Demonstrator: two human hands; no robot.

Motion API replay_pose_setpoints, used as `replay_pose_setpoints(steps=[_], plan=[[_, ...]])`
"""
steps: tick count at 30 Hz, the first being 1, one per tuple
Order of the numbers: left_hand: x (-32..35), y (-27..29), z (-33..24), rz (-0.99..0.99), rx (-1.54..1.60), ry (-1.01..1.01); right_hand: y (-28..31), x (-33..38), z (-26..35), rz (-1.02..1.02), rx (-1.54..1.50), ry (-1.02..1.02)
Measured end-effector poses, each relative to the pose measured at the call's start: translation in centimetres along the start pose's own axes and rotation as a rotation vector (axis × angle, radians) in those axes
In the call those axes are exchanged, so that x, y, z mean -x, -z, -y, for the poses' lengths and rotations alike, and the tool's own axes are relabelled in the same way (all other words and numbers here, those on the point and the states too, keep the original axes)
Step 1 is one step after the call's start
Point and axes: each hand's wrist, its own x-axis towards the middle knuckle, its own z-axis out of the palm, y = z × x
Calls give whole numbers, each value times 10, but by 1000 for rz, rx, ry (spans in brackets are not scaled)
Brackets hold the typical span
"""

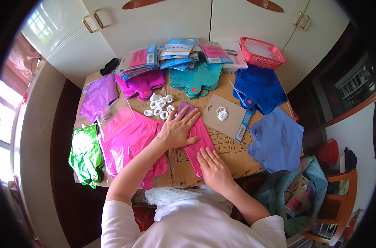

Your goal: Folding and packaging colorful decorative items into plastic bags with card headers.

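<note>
On the cardboard tabletop lies a flat pink foil balloon (197, 129), folded into a narrow strip with a purple piece (187, 108) at its far end. My left hand (177, 129) rests flat on the strip's far part, fingers spread. Lower down, my right hand (215, 168) presses its outstretched fingers along the strip's right edge. Neither hand grips anything. Right of the strip is a brown backing card (215, 124) with a small coil of white string (222, 113) on it. Several more white string coils (158, 105) sit beyond my left hand. Left of my left forearm spreads a pile of pink foil balloons (128, 144).
Around the edge lie flat balloons: green (86, 155), lilac (99, 97), magenta (140, 84), teal (196, 76), dark blue (260, 89) and pale blue (277, 140). Stacked packets (177, 53) and a red basket (262, 58) stand at the back. A filled bag (275, 192) is at lower right.
</note>
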Motion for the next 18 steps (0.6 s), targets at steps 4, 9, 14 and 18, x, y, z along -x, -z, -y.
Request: replay_pose_setpoints(steps=[4, 9, 14, 18], plan=[[2, 1, 1, 5, 14, -3, 26, 22, -17, 133, -231, -2], [1, 1, 0, 1, 5, -5, 44, -42, -72, -107, -196, 95], [-3, 2, 0, 19, 3, 3, -5, -75, -103, -136, -37, 198], [0, 1, 0, 22, -20, 13, 13, -59, -94, -63, -9, 219]])
